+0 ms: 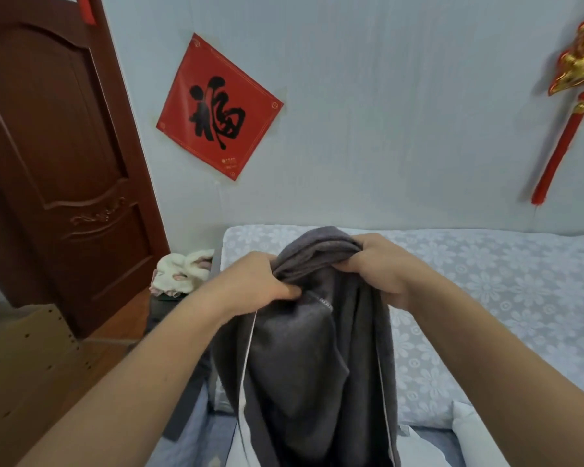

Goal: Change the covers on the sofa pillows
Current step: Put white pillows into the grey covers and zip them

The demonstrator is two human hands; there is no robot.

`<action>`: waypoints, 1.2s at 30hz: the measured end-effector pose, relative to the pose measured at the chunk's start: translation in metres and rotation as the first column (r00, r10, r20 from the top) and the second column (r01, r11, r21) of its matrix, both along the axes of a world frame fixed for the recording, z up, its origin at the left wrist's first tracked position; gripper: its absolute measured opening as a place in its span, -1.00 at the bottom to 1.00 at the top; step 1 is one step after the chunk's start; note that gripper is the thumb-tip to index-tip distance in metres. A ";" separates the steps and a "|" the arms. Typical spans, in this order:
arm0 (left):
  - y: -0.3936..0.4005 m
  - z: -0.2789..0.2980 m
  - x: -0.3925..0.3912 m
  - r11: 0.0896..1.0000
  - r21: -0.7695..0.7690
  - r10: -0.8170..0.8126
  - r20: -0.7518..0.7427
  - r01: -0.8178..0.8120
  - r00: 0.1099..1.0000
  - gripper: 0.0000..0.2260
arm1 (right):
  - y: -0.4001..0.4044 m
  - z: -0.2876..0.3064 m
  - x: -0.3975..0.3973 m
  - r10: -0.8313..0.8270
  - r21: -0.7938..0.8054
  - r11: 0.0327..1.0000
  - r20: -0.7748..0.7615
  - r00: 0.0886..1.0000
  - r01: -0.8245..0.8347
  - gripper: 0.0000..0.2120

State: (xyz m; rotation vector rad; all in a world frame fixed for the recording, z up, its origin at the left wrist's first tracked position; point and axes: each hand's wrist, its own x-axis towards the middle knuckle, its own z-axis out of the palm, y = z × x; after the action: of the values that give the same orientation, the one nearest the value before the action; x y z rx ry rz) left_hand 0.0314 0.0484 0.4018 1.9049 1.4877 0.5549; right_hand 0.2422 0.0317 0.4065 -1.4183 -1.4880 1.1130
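A dark grey pillow cover (304, 372) hangs in front of me, held up by its bunched top edge. My left hand (253, 281) grips the gathered fabric on the left and my right hand (381, 264) grips it on the right. A thin pale seam line runs down each side of the cover. A white pillow (469, 429) shows at the lower right, partly hidden behind the cover. The cover's lower end is out of frame.
A sofa seat with a light blue floral cover (486, 298) stretches to the right, against the pale wall. A dark wooden door (64, 156) stands at left. A white plush toy (182, 271) sits beside the sofa's left end. Cardboard (27, 345) lies at lower left.
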 end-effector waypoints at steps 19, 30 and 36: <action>-0.017 -0.058 -0.043 0.865 -0.405 0.169 0.793 0.298 0.586 -0.60 | 0.009 -0.046 -0.032 0.131 0.065 0.988 0.106 0.986 -0.138 -0.91; 0.001 -0.108 -0.098 0.930 0.046 0.359 0.105 -0.366 0.927 -0.85 | 0.035 -0.071 -0.126 0.350 -0.021 0.935 0.241 0.905 -0.355 -0.81; 0.037 -0.134 -0.154 0.757 0.124 0.567 0.363 -0.642 0.739 -0.95 | 0.078 -0.090 -0.190 0.426 0.011 0.887 0.368 0.827 -0.461 -0.84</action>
State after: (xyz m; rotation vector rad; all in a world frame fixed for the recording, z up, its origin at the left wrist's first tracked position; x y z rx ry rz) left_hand -0.1224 0.0851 0.2675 1.3570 1.8885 1.3266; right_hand 0.0523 0.1096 0.3167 -1.2806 -2.1916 1.0636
